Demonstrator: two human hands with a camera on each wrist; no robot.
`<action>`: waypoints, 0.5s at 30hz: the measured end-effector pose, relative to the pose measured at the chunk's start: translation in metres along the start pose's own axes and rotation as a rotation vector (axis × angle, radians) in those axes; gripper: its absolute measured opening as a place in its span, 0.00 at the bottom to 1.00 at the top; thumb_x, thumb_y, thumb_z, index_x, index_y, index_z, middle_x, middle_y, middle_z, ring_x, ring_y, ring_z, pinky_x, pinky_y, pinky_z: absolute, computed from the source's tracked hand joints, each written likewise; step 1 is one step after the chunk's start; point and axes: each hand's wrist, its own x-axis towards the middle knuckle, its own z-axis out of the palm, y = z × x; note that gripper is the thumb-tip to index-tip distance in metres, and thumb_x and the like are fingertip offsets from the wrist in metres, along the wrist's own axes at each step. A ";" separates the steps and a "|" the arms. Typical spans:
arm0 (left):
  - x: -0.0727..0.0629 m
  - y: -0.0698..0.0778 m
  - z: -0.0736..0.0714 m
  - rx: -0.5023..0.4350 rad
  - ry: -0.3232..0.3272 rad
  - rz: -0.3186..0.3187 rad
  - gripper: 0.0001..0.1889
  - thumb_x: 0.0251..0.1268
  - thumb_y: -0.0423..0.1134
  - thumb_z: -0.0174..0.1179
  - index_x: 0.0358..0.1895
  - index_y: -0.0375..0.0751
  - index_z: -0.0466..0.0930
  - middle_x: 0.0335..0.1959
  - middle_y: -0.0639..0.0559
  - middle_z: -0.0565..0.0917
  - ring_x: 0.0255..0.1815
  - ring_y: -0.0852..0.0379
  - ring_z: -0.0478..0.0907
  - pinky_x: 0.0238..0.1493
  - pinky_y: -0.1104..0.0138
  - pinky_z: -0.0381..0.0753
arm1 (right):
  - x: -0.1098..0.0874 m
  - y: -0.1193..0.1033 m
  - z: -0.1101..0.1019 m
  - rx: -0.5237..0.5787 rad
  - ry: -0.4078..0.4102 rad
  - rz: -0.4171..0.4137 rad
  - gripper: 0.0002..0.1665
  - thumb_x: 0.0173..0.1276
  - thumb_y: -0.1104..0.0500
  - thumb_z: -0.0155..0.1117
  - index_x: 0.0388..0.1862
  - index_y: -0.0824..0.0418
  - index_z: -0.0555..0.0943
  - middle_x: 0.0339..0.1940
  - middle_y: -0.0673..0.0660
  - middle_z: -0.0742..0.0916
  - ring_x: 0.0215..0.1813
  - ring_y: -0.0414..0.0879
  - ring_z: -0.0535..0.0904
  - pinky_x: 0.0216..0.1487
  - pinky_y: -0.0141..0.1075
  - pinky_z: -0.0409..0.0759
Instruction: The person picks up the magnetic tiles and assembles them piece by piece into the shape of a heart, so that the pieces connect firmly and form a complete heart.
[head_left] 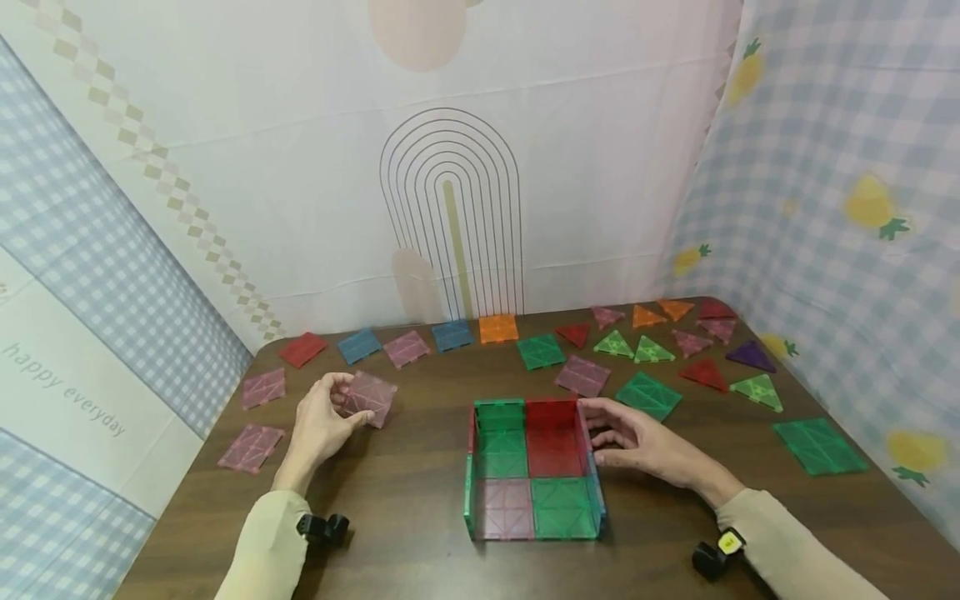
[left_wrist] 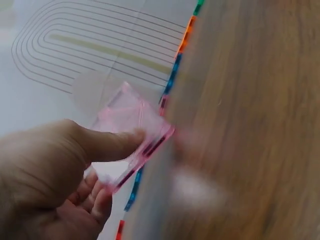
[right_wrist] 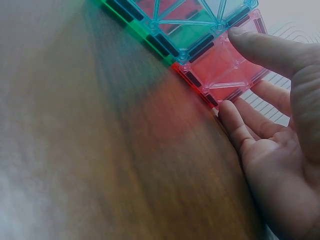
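My left hand (head_left: 324, 421) pinches a pink square magnetic tile (head_left: 371, 398) between thumb and fingers, tilted above the table; in the left wrist view the thumb (left_wrist: 117, 145) lies across its face. Right of it stands a low box of clear magnetic tiles (head_left: 498, 454), with a green, red, pink and green floor and walls on the left, back and right. Its front has no wall. My right hand (head_left: 637, 442) touches the box's far right corner from outside, fingers loosely bent. In the right wrist view its thumb overlaps the seam between the blue wall tile (right_wrist: 190, 30) and the pink wall tile (right_wrist: 220, 70).
Loose square tiles, among them red (head_left: 303, 349), blue (head_left: 360, 345) and orange (head_left: 498, 328), line the left and back edges. Several triangles (head_left: 654, 350) lie at the back right, and a large green square (head_left: 819, 446) at the right edge. Cloth hangs behind.
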 end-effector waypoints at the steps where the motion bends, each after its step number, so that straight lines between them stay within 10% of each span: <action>1: 0.000 0.000 0.000 -0.021 0.013 0.016 0.27 0.63 0.31 0.82 0.62 0.32 0.80 0.52 0.36 0.86 0.51 0.42 0.86 0.57 0.54 0.88 | 0.000 0.000 0.000 -0.001 0.000 0.001 0.42 0.84 0.73 0.61 0.90 0.68 0.58 0.81 0.79 0.69 0.71 0.50 0.80 0.70 0.37 0.83; 6: -0.004 -0.001 0.003 -0.102 -0.002 0.057 0.09 0.68 0.24 0.72 0.48 0.37 0.87 0.42 0.43 0.91 0.42 0.53 0.90 0.43 0.75 0.86 | -0.001 0.000 0.000 -0.003 0.002 0.012 0.42 0.83 0.73 0.62 0.90 0.68 0.58 0.81 0.79 0.69 0.71 0.50 0.81 0.69 0.37 0.84; 15: -0.009 0.000 0.018 -0.192 0.003 0.129 0.05 0.75 0.33 0.74 0.47 0.40 0.88 0.45 0.45 0.92 0.46 0.50 0.93 0.47 0.72 0.90 | 0.000 0.001 0.000 -0.001 0.000 0.011 0.42 0.83 0.74 0.61 0.90 0.68 0.57 0.81 0.79 0.69 0.70 0.50 0.81 0.69 0.37 0.84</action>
